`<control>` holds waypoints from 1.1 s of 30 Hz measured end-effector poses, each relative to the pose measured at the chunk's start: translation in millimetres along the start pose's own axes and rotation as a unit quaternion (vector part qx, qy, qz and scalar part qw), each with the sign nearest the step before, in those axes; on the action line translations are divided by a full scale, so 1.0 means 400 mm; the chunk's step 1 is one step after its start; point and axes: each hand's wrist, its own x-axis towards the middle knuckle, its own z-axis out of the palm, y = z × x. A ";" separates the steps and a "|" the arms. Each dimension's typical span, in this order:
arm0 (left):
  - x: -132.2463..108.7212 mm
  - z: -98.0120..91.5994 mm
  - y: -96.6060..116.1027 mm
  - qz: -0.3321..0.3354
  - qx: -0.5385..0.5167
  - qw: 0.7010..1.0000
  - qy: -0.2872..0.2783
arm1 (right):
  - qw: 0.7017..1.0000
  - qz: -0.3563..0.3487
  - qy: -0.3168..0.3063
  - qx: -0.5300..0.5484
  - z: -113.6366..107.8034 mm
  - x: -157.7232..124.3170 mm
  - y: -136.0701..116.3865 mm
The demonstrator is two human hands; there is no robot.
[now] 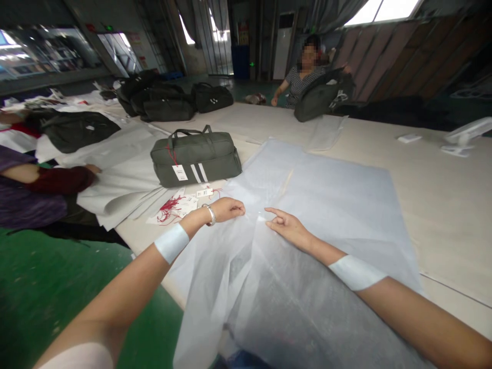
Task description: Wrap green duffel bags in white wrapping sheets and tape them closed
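A large translucent plastic bag (292,287) spreads over the table in front of me and hangs down over its near edge. My left hand (226,209), with a silver bracelet at the wrist, pinches the bag near its upper middle. Just to the right is my right hand (289,228), its index finger stretched out and its thumb apart from it, close to the bag's film. Beyond my left hand stands a dark green duffel bag (196,159) with two pale stripes and a white tag (179,172) on a red string.
Hang tags with red strings (171,207) lie left of my left hand. Paper sheets (123,174) cover the left side, near a co-worker's sleeve (63,182). Dark bags (165,102) stand farther back. Across the table (369,141) a person (302,82) handles another bag (323,95).
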 end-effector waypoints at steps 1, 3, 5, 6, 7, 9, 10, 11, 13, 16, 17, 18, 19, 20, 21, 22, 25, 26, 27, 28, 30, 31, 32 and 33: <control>0.005 0.000 0.005 0.011 0.016 1.000 -0.003 | 1.000 0.011 -0.006 0.009 -0.002 0.004 0.002; 0.011 0.006 0.011 0.023 0.038 0.999 -0.008 | 0.998 0.040 -0.018 0.038 -0.004 0.010 0.010; 0.011 0.015 0.010 0.022 0.039 0.999 -0.002 | 0.995 0.072 -0.024 0.065 -0.005 0.014 0.018; 0.010 0.020 0.008 0.022 0.033 0.999 0.003 | 0.993 0.085 -0.024 0.074 -0.005 0.015 0.021; 0.009 0.025 0.004 0.023 0.025 0.999 0.006 | 0.992 0.092 -0.024 0.082 -0.005 0.015 0.023; 0.004 0.035 -0.002 0.029 0.017 0.999 0.007 | 0.989 0.096 -0.038 0.104 -0.004 0.012 0.021; 0.002 0.039 -0.004 0.036 0.016 0.999 0.007 | 0.987 0.098 -0.049 0.118 -0.004 0.010 0.019; 0.000 0.043 -0.005 0.045 0.016 0.999 0.008 | 0.985 0.101 -0.060 0.129 -0.003 0.007 0.017; -0.003 0.051 -0.006 0.061 0.018 0.998 0.011 | 0.982 0.111 -0.072 0.135 0.000 0.003 0.012; -0.002 0.063 -0.006 0.068 0.021 0.997 0.023 | 0.985 0.113 -0.055 0.117 0.006 0.000 0.011; -0.001 0.066 -0.006 0.065 0.024 0.997 0.028 | 0.987 0.106 -0.042 0.112 0.008 0.000 0.012; -0.001 0.070 -0.007 0.060 0.024 0.997 0.035 | 0.989 0.096 -0.029 0.108 0.011 0.000 0.014; -0.002 0.072 -0.008 0.055 0.019 0.997 0.043 | 0.991 0.085 -0.017 0.102 0.013 0.000 0.016; -0.007 0.074 -0.009 0.047 0.010 0.997 0.056 | 0.993 0.075 -0.006 0.094 0.015 0.001 0.018; -0.015 0.075 -0.012 0.036 -0.001 0.996 0.077 | 0.994 0.064 0.003 0.084 0.016 0.001 0.020; -0.030 0.075 -0.015 0.020 -0.009 0.994 0.109 | 0.996 0.055 0.010 0.074 0.016 0.002 0.022; -0.120 0.082 -0.033 -0.069 0.008 0.965 0.252 | 0.998 0.034 0.027 0.048 0.014 0.002 0.025; -0.168 0.091 -0.040 -0.113 0.015 0.950 0.292 | 0.998 0.030 0.029 0.044 0.013 0.001 0.025; -0.223 0.103 -0.046 -0.164 0.012 0.934 0.318 | 0.998 0.028 0.031 0.041 0.011 0.001 0.025; -0.283 0.120 -0.049 -0.219 -0.010 0.919 0.326 | 0.998 0.028 0.032 0.040 0.010 0.001 0.024; -0.410 0.163 -0.040 -0.330 -0.114 0.887 0.303 | 0.998 0.026 0.030 0.041 0.008 0.002 0.024; -0.471 0.186 -0.026 -0.364 -0.190 0.868 0.279 | 0.998 0.025 0.030 0.040 0.007 0.002 0.024; -0.525 0.209 -0.006 -0.374 -0.273 0.851 0.249 | 0.999 0.022 0.031 0.038 0.007 0.003 0.026; -0.570 0.230 0.018 -0.365 -0.345 0.838 0.213 | 0.999 0.019 0.032 0.035 0.007 0.004 0.027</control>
